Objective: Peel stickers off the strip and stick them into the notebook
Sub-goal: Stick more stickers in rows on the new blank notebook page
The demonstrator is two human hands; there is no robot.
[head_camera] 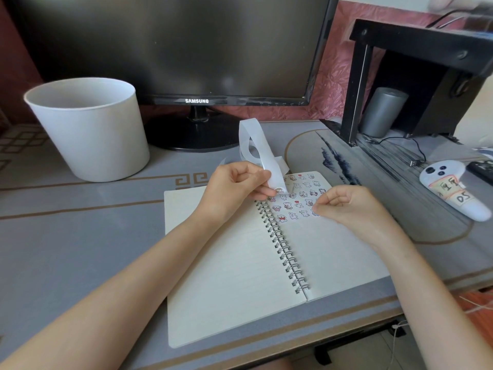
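Here my left hand (234,188) has its fingers (262,193) curled round the lower end of the sticker strip (256,148), pinching it just above the top of the spiral notebook (226,263). From that pinch the white backing curls up in a loose loop toward the foot of the Samsung monitor (173,49). One small sticker (278,189) shows on the strip right at my fingertips. The notebook lies open on the tabletop (66,222), its wire spine running between my two forearms. The left page is bare lined paper, and the upper part of the right page carries rows of little bear stickers (290,204). My right hand (354,206) rests on that right page with its fingers (316,208) tucked in. The thumb and forefinger tips are drawn together at the edge of the sticker rows, touching the paper. I cannot tell whether a sticker sits between them. To the left, well apart from the notebook, stands a white bucket (88,129). Only its pale inner wall shows, and its bottom is hidden from me. At the right a white controller (450,193) with a handwritten label lies on the tabletop. Behind it, a grey cylinder (384,113) stands under a black shelf (416,41).
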